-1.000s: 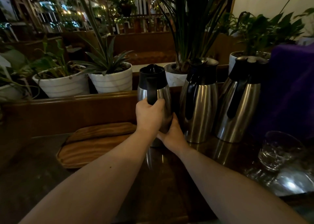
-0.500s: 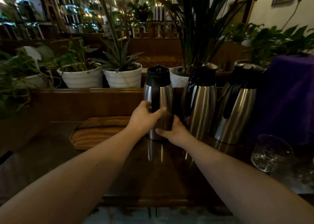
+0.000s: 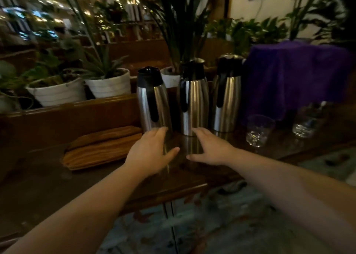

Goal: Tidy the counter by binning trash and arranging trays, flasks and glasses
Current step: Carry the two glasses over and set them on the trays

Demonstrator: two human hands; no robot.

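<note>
Three steel flasks with black tops stand in a row at the back of the dark wooden counter (image 3: 48,184): the left flask (image 3: 153,101), the middle flask (image 3: 194,97) and the right flask (image 3: 227,94). My left hand (image 3: 152,153) hovers open just in front of the left flask's base, apart from it. My right hand (image 3: 212,149) is open too, below the middle flask. Two stacked wooden trays (image 3: 100,148) lie left of the flasks. Two clear glasses (image 3: 259,130) (image 3: 308,119) stand to the right.
A raised wooden ledge (image 3: 67,113) behind the counter carries white plant pots (image 3: 109,84) (image 3: 55,92). A purple cloth (image 3: 294,70) covers something at the back right. The counter's front edge (image 3: 167,194) drops to a patterned floor (image 3: 221,225).
Both hands have let go of the left flask and drawn back toward me with fingers spread. The flask stays upright beside the other two. The view has shifted right.
</note>
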